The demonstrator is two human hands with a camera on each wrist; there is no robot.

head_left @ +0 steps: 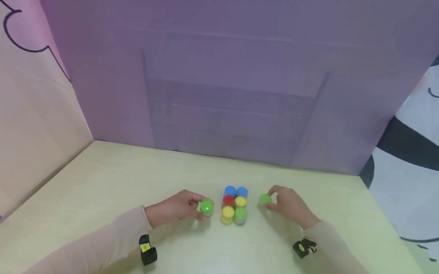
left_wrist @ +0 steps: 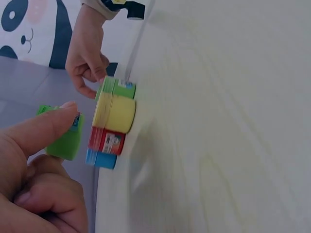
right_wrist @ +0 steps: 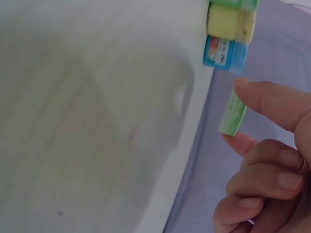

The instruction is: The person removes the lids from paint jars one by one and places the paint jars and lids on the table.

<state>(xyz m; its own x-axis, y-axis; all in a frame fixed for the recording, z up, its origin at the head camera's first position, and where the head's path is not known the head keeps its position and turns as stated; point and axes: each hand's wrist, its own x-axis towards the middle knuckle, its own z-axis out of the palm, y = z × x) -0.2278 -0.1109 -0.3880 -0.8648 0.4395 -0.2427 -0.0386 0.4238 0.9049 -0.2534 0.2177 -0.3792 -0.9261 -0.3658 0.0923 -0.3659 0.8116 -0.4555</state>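
Note:
My left hand (head_left: 177, 207) pinches a small green tub (head_left: 207, 208) between thumb and fingers, left of a block of small tubs. In the left wrist view, part of a label shows on this green tub (left_wrist: 68, 138) beside the thumb. To the right of the block, my right hand (head_left: 289, 206) pinches a thin green disc (head_left: 265, 199), which looks like a tub lid. The right wrist view shows the disc (right_wrist: 233, 114) edge-on between thumb and fingertip. Within the block, two blue tubs (head_left: 236, 191) stand at the back, red (head_left: 228, 201) and yellow (head_left: 240, 202) in the middle, yellow (head_left: 227, 214) and green (head_left: 240, 215) in front.
The block of tubs stands on a pale wooden table (head_left: 210, 256). A purple panel (head_left: 232, 69) rises along the back edge. Printed side panels, one with a panda (head_left: 427, 149), flank the table. Each wrist wears a black camera (head_left: 147, 252).

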